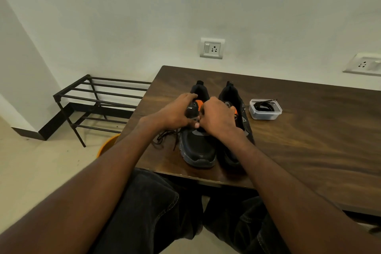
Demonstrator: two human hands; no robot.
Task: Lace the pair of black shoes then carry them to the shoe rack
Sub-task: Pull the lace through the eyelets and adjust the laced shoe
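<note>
Our left hand grips the left black shoe at its tongue; our right hand is curled over its eyelets, w/ what it pinches hidden. A loose lace trails left of that shoe. The second shoe touches its right side; a lace tub sits further right, the shoe rack well left.

left grip curled, right grip curled, touching
</note>
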